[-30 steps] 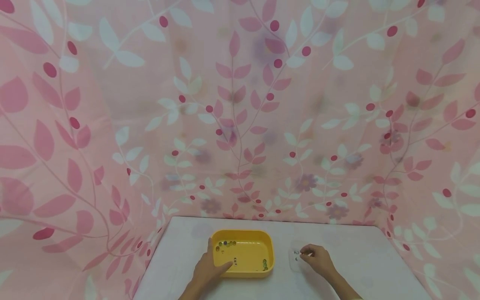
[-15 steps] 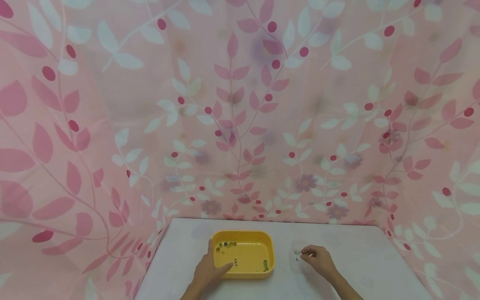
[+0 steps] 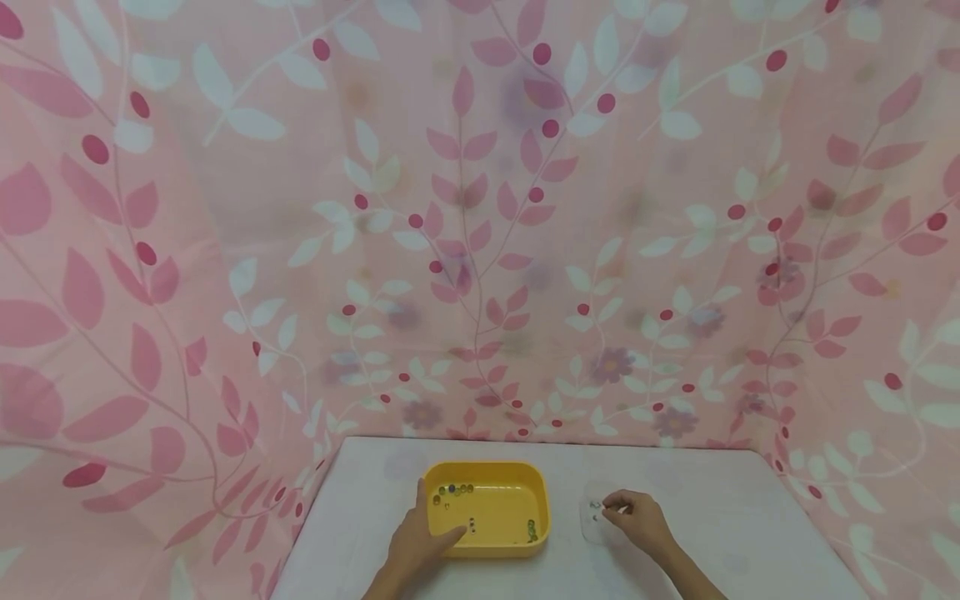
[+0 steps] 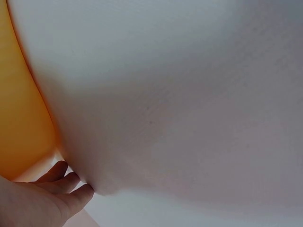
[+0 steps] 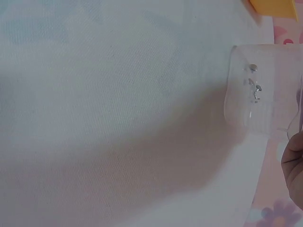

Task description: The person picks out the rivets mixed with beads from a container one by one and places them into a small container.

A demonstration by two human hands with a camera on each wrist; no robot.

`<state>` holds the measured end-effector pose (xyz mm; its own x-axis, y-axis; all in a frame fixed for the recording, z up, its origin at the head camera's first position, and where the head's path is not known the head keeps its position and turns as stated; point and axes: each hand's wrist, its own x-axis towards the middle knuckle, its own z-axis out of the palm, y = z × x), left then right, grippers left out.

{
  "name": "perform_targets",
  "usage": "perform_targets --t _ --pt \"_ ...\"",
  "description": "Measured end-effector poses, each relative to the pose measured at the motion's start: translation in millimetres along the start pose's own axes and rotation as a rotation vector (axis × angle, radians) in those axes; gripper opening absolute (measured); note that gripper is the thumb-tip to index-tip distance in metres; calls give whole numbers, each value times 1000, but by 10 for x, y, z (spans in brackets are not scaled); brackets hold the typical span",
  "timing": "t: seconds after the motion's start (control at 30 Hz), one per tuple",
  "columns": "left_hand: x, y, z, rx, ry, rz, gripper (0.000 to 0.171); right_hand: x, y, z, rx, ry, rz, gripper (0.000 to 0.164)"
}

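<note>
A yellow tray (image 3: pixel 498 551) stands on the table, with several marbles (image 3: pixel 457 490) along its back left, green ones (image 3: pixel 532 531) at its right end and a few small shiny pieces (image 3: pixel 472 525) near its middle front. My left hand (image 3: pixel 416 535) holds the tray's left front corner, thumb over the rim and fingers along the outside. My right hand (image 3: pixel 637 521) is over a clear plastic container (image 3: pixel 592 533), fingers bent and tips close together. Small shiny pieces (image 5: pixel 255 90) show inside the container in the right wrist view. Whether anything is between my right fingertips is hidden.
A white cloth-covered table (image 3: pixel 705 500) carries everything. Pink leaf-patterned fabric (image 3: pixel 480 250) hangs behind it and at both sides. The yellow tray's edge (image 5: pixel 277 7) also enters the right wrist view at the top.
The head view has shifted slightly. Both hands stay almost where they were, the left at the tray and the right over the clear container.
</note>
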<state>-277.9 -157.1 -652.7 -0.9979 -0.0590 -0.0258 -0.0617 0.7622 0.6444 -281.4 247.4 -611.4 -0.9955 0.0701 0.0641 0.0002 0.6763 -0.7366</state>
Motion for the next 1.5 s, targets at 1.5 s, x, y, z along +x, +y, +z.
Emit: perform_targets --t 1.5 --pt "-24 26 -11 -21 -8 -30 128 -27 2 -12 15 -30 -61 16"
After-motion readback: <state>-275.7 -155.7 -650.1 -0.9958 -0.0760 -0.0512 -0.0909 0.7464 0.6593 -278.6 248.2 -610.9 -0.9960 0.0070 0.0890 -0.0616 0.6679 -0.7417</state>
